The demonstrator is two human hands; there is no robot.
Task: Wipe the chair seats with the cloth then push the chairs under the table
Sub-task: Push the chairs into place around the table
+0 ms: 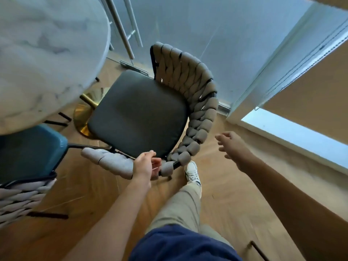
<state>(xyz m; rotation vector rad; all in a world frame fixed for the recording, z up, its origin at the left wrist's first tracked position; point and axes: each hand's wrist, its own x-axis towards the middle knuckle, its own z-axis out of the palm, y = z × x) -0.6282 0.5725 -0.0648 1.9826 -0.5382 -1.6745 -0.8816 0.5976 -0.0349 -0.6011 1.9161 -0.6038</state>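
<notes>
While the left hand (146,164) wraps around the near end of the grey woven backrest (195,102), fingers curled over the padded rail right at the seat's corner, the right hand (233,147) hangs in the air, empty, fingers spread loose, well apart from the chair and to the right of it. No cloth visible in either hand or anywhere in frame, can't tell where it went. Grip on the rail looks like a steering hold: judged as getting ready to push or swing the chair in, with the right hand likely reaching for the far side of the backrest to square it. A white shoe (192,172) sits just below the left hand, close to the chair leg; could catch it on a push.

Just beyond the left hand, the dark seat (139,117) is bare and faces the desk (47,53), whose marble edge overhangs up-left of the hands; seat front only near the edge, not under. Gold desk base (82,117) shows between them. Left of the left hand, a blue chair (28,151) sits partly under the desk already.
</notes>
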